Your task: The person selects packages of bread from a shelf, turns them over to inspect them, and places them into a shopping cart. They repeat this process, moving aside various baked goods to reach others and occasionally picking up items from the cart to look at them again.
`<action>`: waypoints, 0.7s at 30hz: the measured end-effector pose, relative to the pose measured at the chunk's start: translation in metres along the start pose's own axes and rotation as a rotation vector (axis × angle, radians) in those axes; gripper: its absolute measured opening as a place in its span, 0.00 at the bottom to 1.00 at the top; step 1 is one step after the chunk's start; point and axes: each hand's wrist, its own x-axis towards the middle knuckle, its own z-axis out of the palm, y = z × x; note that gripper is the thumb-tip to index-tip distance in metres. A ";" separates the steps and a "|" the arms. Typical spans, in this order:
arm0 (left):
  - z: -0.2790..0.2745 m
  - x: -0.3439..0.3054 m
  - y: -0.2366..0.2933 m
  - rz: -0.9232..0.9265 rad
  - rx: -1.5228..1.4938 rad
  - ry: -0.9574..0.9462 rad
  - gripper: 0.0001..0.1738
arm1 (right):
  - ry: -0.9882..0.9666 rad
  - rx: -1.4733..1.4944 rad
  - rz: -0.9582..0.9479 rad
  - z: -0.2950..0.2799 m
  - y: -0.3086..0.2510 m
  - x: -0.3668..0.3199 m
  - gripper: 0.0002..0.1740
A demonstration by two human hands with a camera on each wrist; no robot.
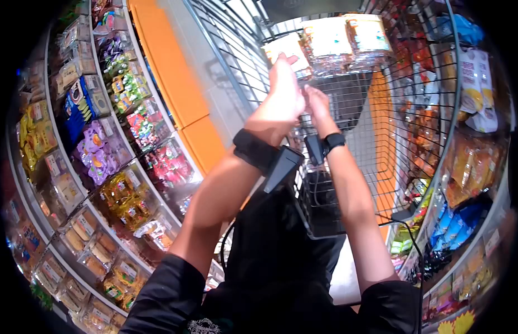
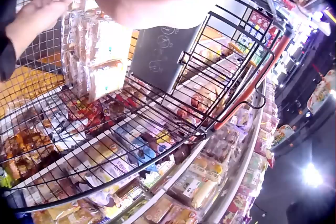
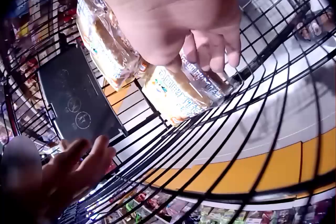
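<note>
Several clear-wrapped packs point(image 1: 327, 37) of tan, bread-like food with white printed fronts stand in a row inside a black wire shopping cart point(image 1: 359, 106). My left hand point(image 1: 284, 92) reaches over the leftmost pack point(image 1: 295, 47), a fingertip overlapping its top. In the right wrist view the left hand point(image 3: 79, 166) shows extended, spread fingers. My right hand point(image 1: 318, 104) is just right of the left one, on the near side of the packs, with loosely bent fingers. From the left wrist the right hand point(image 2: 50, 3) appears beside the packs point(image 2: 102, 50). Close up, the right hand point(image 3: 184, 19) partly covers them.
A dark grey panel point(image 2: 163, 58) hangs at the cart's far end, by the orange-red handle point(image 2: 257, 85). Shelves of packaged snacks point(image 1: 94, 150) line the left, above an orange base point(image 1: 170, 72). More snack bags point(image 1: 473, 167) fill the right side. Cart wires surround both hands.
</note>
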 end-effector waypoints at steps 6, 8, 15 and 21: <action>-0.004 0.014 -0.005 -0.011 0.024 -0.077 0.31 | 0.153 0.192 -0.067 -0.034 -0.033 -0.092 0.11; -0.023 0.048 -0.011 0.018 0.042 -0.141 0.32 | 0.075 0.277 -0.086 -0.052 -0.038 -0.118 0.12; -0.059 0.098 -0.049 0.401 0.356 -0.372 0.22 | 0.151 0.196 -0.452 -0.106 -0.126 -0.239 0.13; 0.063 -0.047 -0.135 0.751 0.881 -0.401 0.13 | 0.506 -0.371 -1.223 -0.210 -0.265 -0.350 0.10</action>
